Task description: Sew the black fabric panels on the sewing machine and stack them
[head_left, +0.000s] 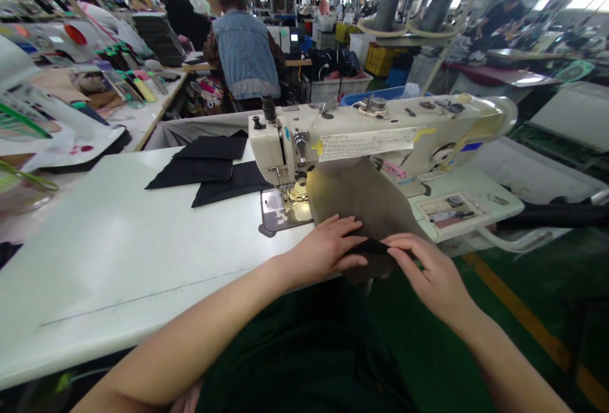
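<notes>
A dark grey-brown fabric panel (366,194) lies under the arm of a white sewing machine (361,115) and hangs over the table's front edge. On it my left hand (328,245) rests with fingers spread, thumb apart from the others. A narrow black fabric piece (371,246) runs from between that thumb and forefinger to my right hand (423,267), which pinches its right end. The presser foot and metal needle plate (285,210) sit left of the panel, apart from both hands. How the black piece is folded I cannot tell.
Several black fabric pieces (204,162) lie on the white table (118,248), left of the needle. A small tool tray (451,213) is at the right. Thread cones (390,0) stand behind the machine. A person in a denim vest (247,51) sits farther back.
</notes>
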Available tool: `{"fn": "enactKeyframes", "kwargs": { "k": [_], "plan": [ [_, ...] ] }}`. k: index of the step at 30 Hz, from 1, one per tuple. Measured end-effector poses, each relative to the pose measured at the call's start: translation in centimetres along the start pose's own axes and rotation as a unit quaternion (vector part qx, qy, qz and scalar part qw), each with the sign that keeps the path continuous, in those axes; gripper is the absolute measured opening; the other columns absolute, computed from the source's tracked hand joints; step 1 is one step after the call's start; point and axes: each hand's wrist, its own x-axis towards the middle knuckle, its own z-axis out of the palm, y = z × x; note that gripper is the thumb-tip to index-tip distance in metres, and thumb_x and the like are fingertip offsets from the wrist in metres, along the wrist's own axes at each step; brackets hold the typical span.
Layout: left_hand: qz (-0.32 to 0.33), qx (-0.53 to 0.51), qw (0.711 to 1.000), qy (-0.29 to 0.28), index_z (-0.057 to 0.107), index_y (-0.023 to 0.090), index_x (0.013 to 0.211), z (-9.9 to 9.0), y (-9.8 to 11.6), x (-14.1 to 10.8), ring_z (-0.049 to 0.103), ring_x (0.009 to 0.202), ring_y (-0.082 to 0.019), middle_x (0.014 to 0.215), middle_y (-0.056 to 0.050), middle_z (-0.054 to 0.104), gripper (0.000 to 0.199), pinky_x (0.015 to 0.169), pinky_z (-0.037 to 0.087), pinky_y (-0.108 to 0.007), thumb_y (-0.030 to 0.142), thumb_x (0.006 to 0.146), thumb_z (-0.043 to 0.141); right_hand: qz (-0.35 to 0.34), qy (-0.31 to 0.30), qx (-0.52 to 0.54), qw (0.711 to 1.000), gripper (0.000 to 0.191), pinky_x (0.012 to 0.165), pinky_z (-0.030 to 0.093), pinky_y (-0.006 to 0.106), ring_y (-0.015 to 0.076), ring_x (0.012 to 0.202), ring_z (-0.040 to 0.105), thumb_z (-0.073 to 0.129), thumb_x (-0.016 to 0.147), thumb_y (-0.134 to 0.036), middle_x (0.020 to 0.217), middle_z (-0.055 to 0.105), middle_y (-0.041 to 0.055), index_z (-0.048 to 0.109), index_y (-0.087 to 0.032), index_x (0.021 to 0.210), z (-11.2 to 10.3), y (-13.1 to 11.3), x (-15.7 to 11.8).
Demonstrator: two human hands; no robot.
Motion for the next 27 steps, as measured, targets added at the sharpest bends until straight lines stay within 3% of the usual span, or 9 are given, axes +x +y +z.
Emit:
{"fn": "enactKeyframes", "kwargs": {
  "k": [3,6,9,13,17,21,24,27],
  "plan": [
    [0.000,-0.072,0.996,0.058,0.062,0.018,0.132,-0.7,0.9,-0.5,0.052,0.138,-0.024,0.142,-0.011,0.062,0.034,0.120,0.035,-0.046,0.023,0.105,0.044,-0.074,0.046,-0.038,0.995,0.019,0.100,0.050,0.040,0.0209,0.106,0.068,0.064,0.096,-0.022,0.109,0.073,0.0047,0.062,-0.024,0.115,-0.7,-0.6,0.5],
    [0.044,-0.127,0.988,0.073,0.059,0.018,0.136,-3.1,1.9,-2.8,0.054,0.137,-0.020,0.142,-0.010,0.062,0.037,0.120,0.036,-0.038,0.022,0.104,0.042,-0.109,0.020,-0.052,0.992,0.039,0.115,0.039,0.050,0.0246,0.122,0.063,0.065,0.090,-0.017,0.126,0.069,0.0082,0.058,-0.023,0.128,-1.8,-0.1,1.2],
    [0.045,-0.102,0.994,0.012,0.056,0.023,0.141,-5.5,2.9,-7.2,0.049,0.141,-0.020,0.145,-0.005,0.061,0.041,0.122,0.034,-0.037,0.020,0.103,0.043,-0.146,-0.044,-0.028,0.988,0.045,0.117,0.035,0.052,0.0220,0.129,0.059,0.052,0.087,-0.004,0.130,0.069,0.0046,0.061,-0.026,0.126,-1.8,0.3,1.9],
    [-0.067,-0.084,0.994,-0.016,0.054,0.027,0.144,-6.6,3.3,-14.4,0.047,0.142,-0.022,0.148,-0.003,0.058,0.041,0.122,0.035,-0.039,0.029,0.105,0.044,-0.165,-0.153,0.081,0.971,0.043,0.111,0.046,0.043,0.0192,0.124,0.063,0.054,0.087,-0.003,0.124,0.073,0.0032,0.065,-0.026,0.122,1.4,-1.5,2.8],
    [-0.271,-0.124,0.954,-0.001,0.064,0.033,0.134,-6.3,3.6,-20.1,0.058,0.132,-0.023,0.141,-0.001,0.064,0.035,0.116,0.043,-0.037,0.037,0.104,0.046,-0.093,-0.260,0.184,0.943,0.044,0.109,0.047,0.041,0.0205,0.122,0.064,0.048,0.083,0.000,0.123,0.073,0.0041,0.071,-0.023,0.113,4.7,-4.9,3.9],
    [-0.433,-0.186,0.879,0.065,0.076,0.028,0.107,-6.4,3.7,-21.6,0.071,0.103,-0.026,0.113,-0.002,0.077,0.037,0.097,0.056,-0.034,0.050,0.099,0.048,0.048,-0.330,0.267,0.904,0.031,0.085,0.057,0.032,0.0189,0.095,0.073,0.050,0.093,-0.013,0.102,0.077,-0.0008,0.074,-0.028,0.106,6.4,-6.8,5.5],
    [-0.494,-0.200,0.831,0.158,0.073,0.023,0.079,-6.6,2.1,-20.3,0.071,0.086,-0.028,0.085,-0.003,0.078,0.045,0.080,0.059,-0.035,0.060,0.090,0.051,0.113,-0.271,0.308,0.905,0.024,0.079,0.056,0.031,0.0201,0.091,0.072,0.052,0.095,-0.022,0.097,0.076,0.0014,0.073,-0.025,0.105,9.0,-7.1,6.6],
    [-0.519,-0.171,0.806,0.230,0.070,0.021,0.081,-6.6,-0.4,-18.6,0.070,0.081,-0.029,0.081,-0.004,0.077,0.042,0.073,0.057,-0.034,0.058,0.085,0.051,0.184,-0.134,0.241,0.944,0.034,0.073,0.057,0.033,0.0187,0.075,0.070,0.057,0.090,-0.024,0.091,0.073,0.0034,0.065,-0.020,0.123,12.6,-7.0,6.7]
  ]
}}
